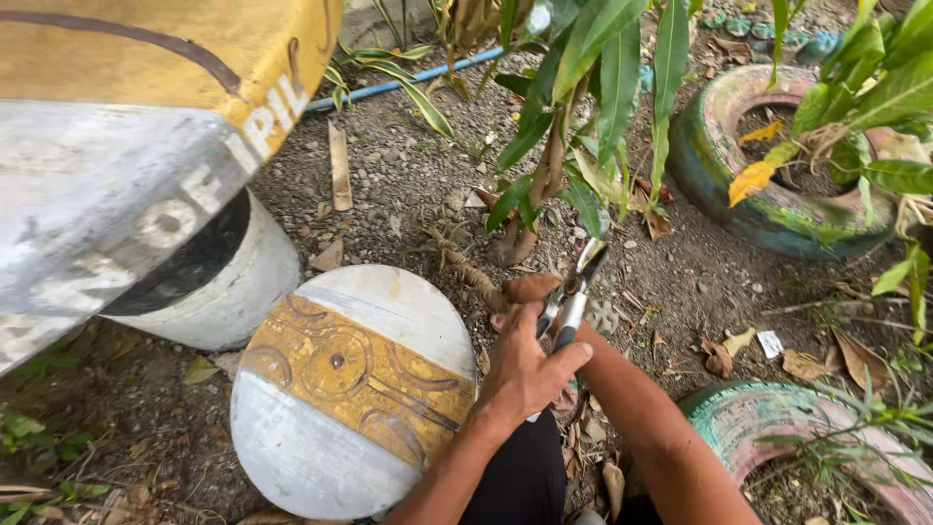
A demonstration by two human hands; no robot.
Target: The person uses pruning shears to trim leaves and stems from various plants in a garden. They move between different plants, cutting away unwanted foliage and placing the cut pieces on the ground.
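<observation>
Left hand (525, 365) grips pruning shears (575, 292), blades at plant stem (544, 175). Right hand hidden behind, grip unclear. Risk: blades near fingers, possible nick.

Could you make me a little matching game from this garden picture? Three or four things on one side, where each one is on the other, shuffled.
Things:
1. garden shears
2. blue pipe
3. round painted stool top
4. painted tyre planter

Places:
A. upper right, with a leafy plant in it
B. on the gravel at the top, behind the plants
C. held in the person's hands
D. bottom centre, left of the arms

Pairs: 1-C, 2-B, 3-D, 4-A
</observation>
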